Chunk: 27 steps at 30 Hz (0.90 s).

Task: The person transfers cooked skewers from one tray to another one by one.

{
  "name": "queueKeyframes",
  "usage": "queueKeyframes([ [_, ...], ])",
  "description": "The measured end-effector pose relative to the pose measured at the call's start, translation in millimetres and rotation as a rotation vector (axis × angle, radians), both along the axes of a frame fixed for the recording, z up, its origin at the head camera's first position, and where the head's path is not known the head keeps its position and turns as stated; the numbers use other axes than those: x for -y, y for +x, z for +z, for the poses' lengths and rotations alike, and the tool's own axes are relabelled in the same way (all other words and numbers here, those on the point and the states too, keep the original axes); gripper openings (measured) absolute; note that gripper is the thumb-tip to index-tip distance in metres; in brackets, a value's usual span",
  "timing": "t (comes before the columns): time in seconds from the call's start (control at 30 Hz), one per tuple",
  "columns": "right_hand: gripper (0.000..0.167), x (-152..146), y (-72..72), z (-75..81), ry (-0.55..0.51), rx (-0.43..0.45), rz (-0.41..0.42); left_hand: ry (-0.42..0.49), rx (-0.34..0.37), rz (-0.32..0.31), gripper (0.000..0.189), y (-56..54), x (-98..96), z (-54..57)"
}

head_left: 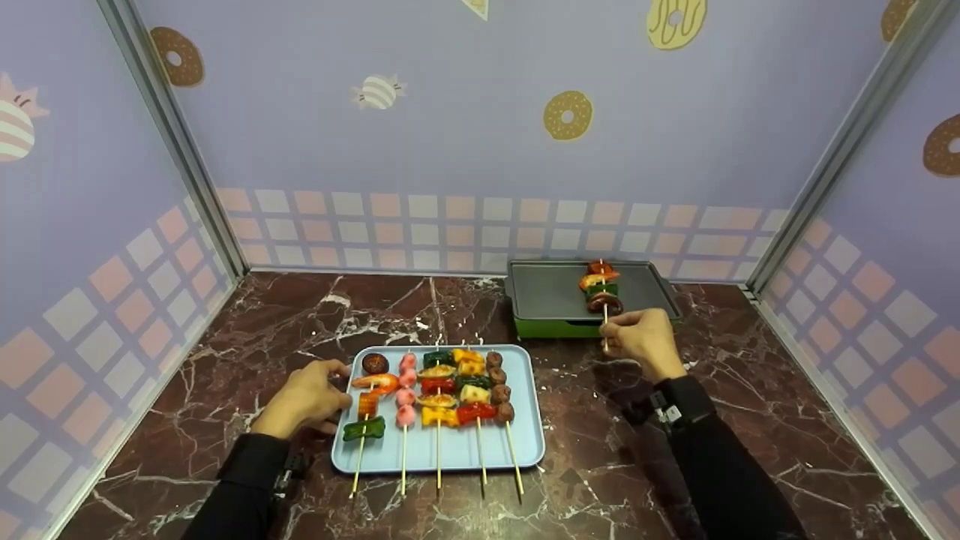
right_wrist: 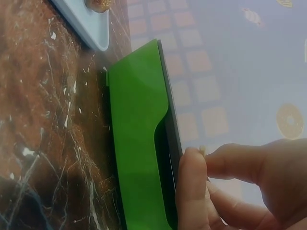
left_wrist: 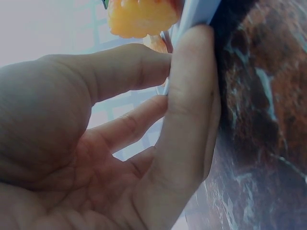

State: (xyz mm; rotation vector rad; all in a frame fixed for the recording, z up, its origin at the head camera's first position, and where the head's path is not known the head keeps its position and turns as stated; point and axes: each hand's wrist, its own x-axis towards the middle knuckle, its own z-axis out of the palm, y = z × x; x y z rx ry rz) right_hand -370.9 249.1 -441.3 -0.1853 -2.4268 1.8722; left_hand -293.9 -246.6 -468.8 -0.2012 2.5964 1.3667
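Note:
My right hand (head_left: 641, 341) pinches the bare stick end of a skewer (head_left: 601, 289) between thumb and fingers. Its food pieces, among them a shrimp, a green pepper piece and a mushroom, overlap the dark plate of a green grill (head_left: 555, 328). In the right wrist view the fingertips are right at the grill's front rim, and the food is out of sight. At the left edge of a light blue tray (head_left: 450, 457), my left hand (head_left: 304, 397) holds the rim. The left wrist view shows the thumb and a finger (left_wrist: 192, 72) on that edge.
On the tray lie several skewers: one with shrimp and corn (head_left: 367, 405), one with pink balls (head_left: 406, 397), two with mixed vegetables (head_left: 438, 386), one with brown meatballs (head_left: 501, 394). Their sticks overhang the front rim. Patterned walls (head_left: 480, 150) enclose the dark marbled table (head_left: 600, 465).

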Motion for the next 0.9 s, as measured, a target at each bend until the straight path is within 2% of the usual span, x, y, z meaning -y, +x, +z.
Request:
queueKeyframes([
  [0.2, 0.019, 0.9, 1.6, -0.9, 0.029, -0.023, -0.01, 0.007, 0.009, 0.001, 0.048, -0.1, -0.1, -0.3],
  [0.53, 0.021, 3.2, 2.6, -3.5, 0.042, -0.071, -0.007, -0.047, -0.001, -0.003, 0.049, 0.8, 1.1, 0.9],
  [0.9, 0.021, 7.6, 9.7, -3.7, 0.061, -0.141, 0.034, -0.039, 0.004, -0.007, 0.048, 1.1, -0.5, 2.6],
])
